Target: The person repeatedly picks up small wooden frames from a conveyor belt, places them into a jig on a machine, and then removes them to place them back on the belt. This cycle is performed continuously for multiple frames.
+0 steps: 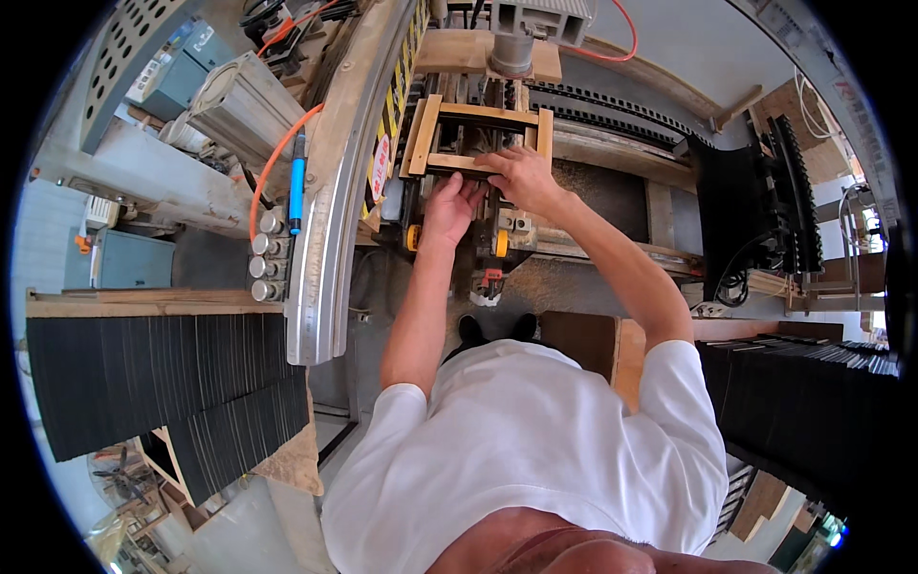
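A light wooden rectangular frame with dark inner edges lies on the machine's bed, in front of me. At its near rail, my left hand is turned palm up, with fingers curled against the underside. My right hand comes over the same rail from the right, its fingers bent and closed on it near the right corner. A dark strip runs along the rail between both hands. The fingertips are partly hidden by the wood and the hands themselves.
A metal cylinder hangs over the frame's far side. A silver beam with an orange hose and blue pen stands at left. Stacked black panels flank me left and right. Black cable chain is at right.
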The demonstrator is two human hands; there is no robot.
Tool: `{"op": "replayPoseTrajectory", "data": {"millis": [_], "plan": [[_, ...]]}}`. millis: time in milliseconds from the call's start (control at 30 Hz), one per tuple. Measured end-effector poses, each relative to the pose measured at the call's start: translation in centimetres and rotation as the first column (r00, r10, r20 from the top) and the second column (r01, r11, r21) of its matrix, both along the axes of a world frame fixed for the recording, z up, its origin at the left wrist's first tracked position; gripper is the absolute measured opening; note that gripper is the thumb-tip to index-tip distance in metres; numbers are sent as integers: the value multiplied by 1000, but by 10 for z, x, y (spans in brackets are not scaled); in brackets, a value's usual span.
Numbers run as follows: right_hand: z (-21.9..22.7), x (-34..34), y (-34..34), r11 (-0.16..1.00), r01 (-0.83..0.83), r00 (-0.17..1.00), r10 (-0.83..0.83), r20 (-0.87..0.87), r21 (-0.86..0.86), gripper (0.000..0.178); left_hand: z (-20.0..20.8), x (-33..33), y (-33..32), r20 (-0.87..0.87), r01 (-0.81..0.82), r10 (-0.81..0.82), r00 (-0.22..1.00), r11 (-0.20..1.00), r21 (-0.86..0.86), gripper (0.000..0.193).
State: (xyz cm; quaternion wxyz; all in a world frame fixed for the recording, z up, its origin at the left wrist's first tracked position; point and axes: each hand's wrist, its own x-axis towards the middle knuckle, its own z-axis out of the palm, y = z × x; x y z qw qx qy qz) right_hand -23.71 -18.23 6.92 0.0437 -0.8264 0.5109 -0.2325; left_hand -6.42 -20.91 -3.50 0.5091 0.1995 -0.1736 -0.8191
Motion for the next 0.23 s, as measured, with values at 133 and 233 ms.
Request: {"op": "replayPoseTrajectory", "data": {"millis": [133, 233], "plan": [[-6, 0, -26, 998, 45, 999, -46, -9, -45, 35, 3, 5, 10, 58, -10, 6, 998, 997, 71, 32], [-22, -4, -66, 998, 56, 998, -54, 40, -37, 38, 3, 25, 42, 87, 2, -12, 996, 994, 108, 40]]}}
